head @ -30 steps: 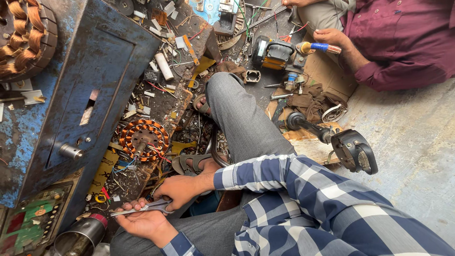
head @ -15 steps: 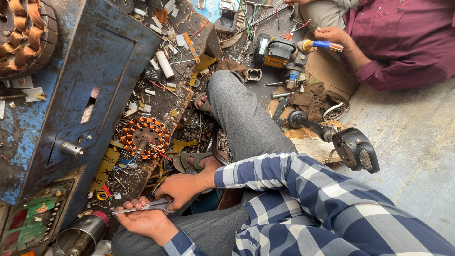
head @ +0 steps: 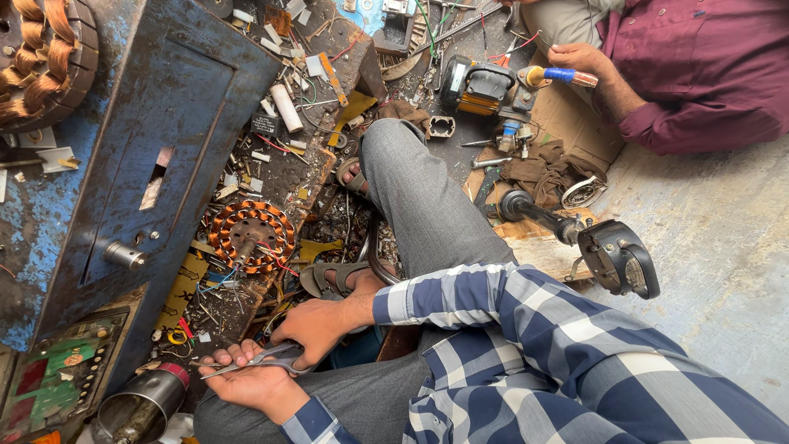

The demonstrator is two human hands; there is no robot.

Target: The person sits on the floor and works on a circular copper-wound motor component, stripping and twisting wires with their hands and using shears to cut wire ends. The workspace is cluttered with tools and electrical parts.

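Note:
My right hand (head: 316,329) reaches in from the striped sleeve and grips the handles of grey metal scissors (head: 263,360). The blades point left and lie across the fingers of my left hand (head: 246,380). That hand is palm-up just below, with its fingers curled up against the blades; whether it pinches anything small is hidden. Both hands hover over my grey-trousered lap, beside my sandalled foot (head: 337,278). A copper-wound motor stator (head: 251,237) lies on the littered floor just above the hands.
A big blue metal machine housing (head: 156,140) fills the left. A metal cylinder (head: 144,404) lies at the bottom left, a black angle grinder (head: 612,259) at the right. A co-worker in maroon (head: 699,74) holds a blue-handled screwdriver (head: 559,76) near a black-and-yellow meter (head: 477,86).
My hands and the scissors have stayed almost in place. The view has shifted slightly.

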